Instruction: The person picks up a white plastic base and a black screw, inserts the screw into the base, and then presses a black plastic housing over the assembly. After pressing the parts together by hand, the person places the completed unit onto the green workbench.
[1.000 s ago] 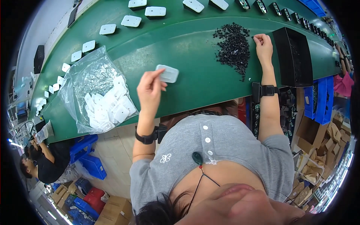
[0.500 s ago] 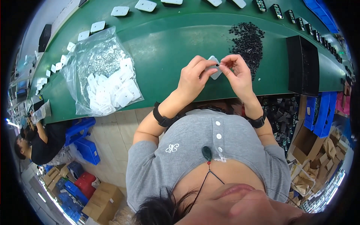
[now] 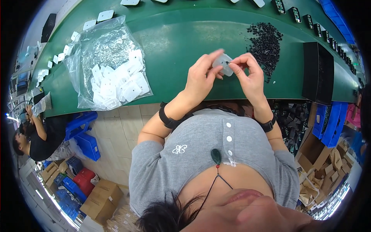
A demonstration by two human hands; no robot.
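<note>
My left hand [image 3: 199, 77] holds a small white plastic cover [image 3: 222, 69] by its left side. The thumb and lower fingers grip it, while the index finger is stretched out along the top and blurred. At the cover's right edge my right hand [image 3: 250, 75] has thumb and index finger pinched on a tiny black part [image 3: 228, 62], which touches the cover's face. Whether the part sits in a hole I cannot tell. Just beyond my right hand lies a spread pile of small black parts [image 3: 266, 48] on the green table [image 3: 181, 50].
A clear plastic bag [image 3: 102, 42] with many white covers [image 3: 116, 85] lies to the left. A black bin [image 3: 319, 73] stands at the right edge. White-topped pieces [image 3: 105, 16] and circuit-board housings [image 3: 295, 14] line the far side. A co-worker [image 3: 40, 141] sits far left.
The white cover has tilted so more of its face shows. My left index finger has lifted from the black part. The whole view has shifted slightly.
</note>
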